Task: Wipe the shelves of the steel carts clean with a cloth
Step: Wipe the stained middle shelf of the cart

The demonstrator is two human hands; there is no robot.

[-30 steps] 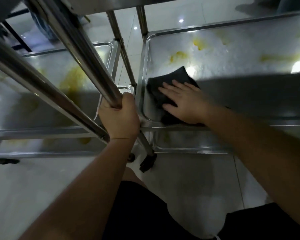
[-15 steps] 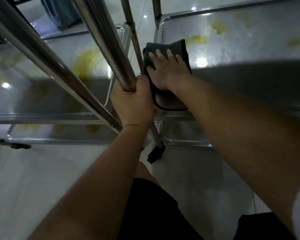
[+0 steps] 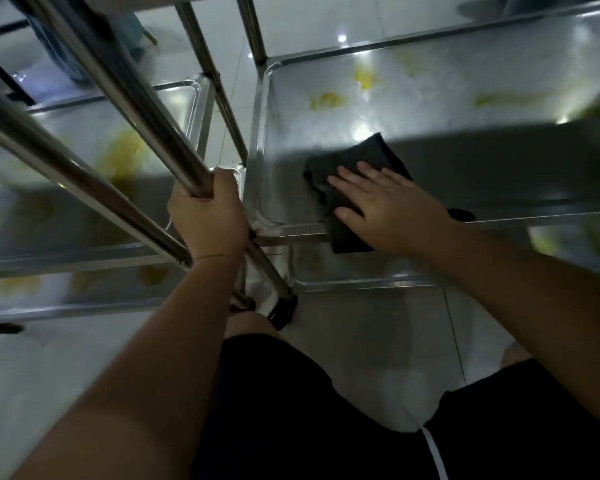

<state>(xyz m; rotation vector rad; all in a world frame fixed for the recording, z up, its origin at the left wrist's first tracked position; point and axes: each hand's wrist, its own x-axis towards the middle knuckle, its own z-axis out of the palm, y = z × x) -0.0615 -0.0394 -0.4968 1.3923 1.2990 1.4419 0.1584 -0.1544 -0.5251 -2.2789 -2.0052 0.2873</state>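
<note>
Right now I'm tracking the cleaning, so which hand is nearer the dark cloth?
Right. The right hand presses flat on the dark cloth on the steel shelf; the left hand grips the cart post, apart from the cloth.

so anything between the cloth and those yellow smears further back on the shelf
Nothing visible. The right hand presses the cloth flat on the shelf, and bare steel runs from it to the yellow smears.

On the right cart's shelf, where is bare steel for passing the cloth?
Bare steel lies between the shelf rim and the dark cloth, and right of the right hand in shadow. Farther back, yellow smears crowd the surface.
</note>
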